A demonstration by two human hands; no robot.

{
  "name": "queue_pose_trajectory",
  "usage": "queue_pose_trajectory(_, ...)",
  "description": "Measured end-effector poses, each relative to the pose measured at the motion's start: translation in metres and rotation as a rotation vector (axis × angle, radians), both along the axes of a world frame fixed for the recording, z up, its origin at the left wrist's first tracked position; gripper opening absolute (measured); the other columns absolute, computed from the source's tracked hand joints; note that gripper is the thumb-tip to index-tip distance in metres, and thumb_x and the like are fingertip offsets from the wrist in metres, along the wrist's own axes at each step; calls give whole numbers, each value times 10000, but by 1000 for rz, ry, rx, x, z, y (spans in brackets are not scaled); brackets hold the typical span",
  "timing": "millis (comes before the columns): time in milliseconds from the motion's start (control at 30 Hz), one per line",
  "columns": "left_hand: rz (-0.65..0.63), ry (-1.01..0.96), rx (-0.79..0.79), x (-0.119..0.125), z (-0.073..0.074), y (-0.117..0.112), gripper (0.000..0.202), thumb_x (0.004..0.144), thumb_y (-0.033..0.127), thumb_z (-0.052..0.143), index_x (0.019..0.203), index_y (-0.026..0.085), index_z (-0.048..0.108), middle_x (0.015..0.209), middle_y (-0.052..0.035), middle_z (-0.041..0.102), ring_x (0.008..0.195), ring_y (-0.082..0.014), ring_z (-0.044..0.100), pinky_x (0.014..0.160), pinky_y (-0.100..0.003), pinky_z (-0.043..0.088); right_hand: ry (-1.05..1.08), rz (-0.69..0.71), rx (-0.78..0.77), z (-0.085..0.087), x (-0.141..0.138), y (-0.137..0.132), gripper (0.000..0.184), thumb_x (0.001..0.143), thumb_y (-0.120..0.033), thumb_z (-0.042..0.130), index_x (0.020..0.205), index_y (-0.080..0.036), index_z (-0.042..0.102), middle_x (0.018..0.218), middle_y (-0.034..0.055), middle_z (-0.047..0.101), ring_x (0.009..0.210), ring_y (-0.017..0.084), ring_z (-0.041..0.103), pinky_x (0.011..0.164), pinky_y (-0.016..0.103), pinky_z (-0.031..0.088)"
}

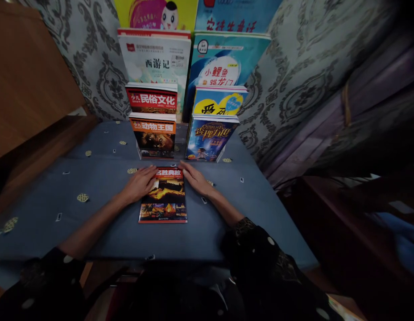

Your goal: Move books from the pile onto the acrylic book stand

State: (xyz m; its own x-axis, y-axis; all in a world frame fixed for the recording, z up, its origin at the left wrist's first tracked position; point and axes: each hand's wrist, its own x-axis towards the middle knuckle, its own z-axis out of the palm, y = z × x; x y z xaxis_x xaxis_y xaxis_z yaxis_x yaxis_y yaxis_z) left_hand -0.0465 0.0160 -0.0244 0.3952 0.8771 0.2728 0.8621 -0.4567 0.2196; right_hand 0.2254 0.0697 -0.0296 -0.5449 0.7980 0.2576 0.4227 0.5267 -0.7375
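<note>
A paperback book [165, 191] with a red title band and a picture of the Great Wall lies flat, face up, on the blue tablecloth. My left hand [140, 183] lies at its upper left edge, fingers stretched out and overlapping the cover's corner. At the upper right corner rests my right hand [195, 179], its fingers extended along the book's side. Neither hand is wrapped round the book. Just beyond it, an orange-banded book with a lion [155, 136] and a blue book with yellow lettering [210, 138] stand upright in a rack.
Behind these rise more books in tiers: a red-banded one [153, 98], a yellow and blue one [220, 101], a pale one [156, 62] and a teal one [230, 58]. Patterned wallpaper [283, 67] backs the table. A wooden panel [33, 76] stands left, a purplish curtain [327, 138] right.
</note>
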Motion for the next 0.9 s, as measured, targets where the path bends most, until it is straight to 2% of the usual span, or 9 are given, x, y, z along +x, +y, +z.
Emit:
queue_pose_trajectory(167, -113, 52, -74, 16, 7, 11, 500, 1014, 354, 336, 1435, 140, 501, 1536, -134, 474, 1458, -250, 400, 1194, -500, 321, 37, -11, -51, 2, 1, 1, 569, 1046, -495, 304, 1535, -216, 382, 1448, 85, 590, 1392, 217, 495, 1198, 466, 336)
queue_pose_trajectory(300, -198, 89, -98, 38, 9, 20, 508, 1033, 361, 301, 1471, 159, 460, 1569, -119, 429, 1484, -225, 354, 1210, -492, 283, 39, -5, -55, 3, 1, 1, 578, 1048, -491, 295, 1534, -188, 378, 1463, 95, 575, 1399, 201, 486, 1210, 441, 319)
queue_pose_trajectory(500, -253, 122, -81, 54, 11, 24, 484, 1032, 338, 322, 1450, 165, 496, 1556, -124, 450, 1464, -224, 389, 1222, -493, 242, 22, -5, -29, 4, 1, 2, 544, 1052, -418, 306, 1524, -158, 386, 1483, 106, 552, 1402, 188, 482, 1205, 413, 331)
queue_pose_trajectory(700, -319, 121, -131, 55, 13, 13, 492, 1031, 305, 315, 1496, 215, 447, 1573, -75, 431, 1478, -199, 362, 1237, -483, 195, -7, 17, -7, 1, -1, 1, 558, 1058, -445, 279, 1530, -164, 378, 1478, 105, 558, 1382, 202, 507, 1180, 422, 375)
queue_pose_trajectory(900, -401, 106, -154, 57, 13, -9, 475, 1034, 304, 317, 1474, 228, 481, 1572, -54, 437, 1478, -202, 361, 1242, -500, 179, -71, 29, 61, 1, -2, -2, 537, 1056, -439, 272, 1487, -173, 450, 1502, 93, 533, 1379, 227, 506, 1171, 432, 377)
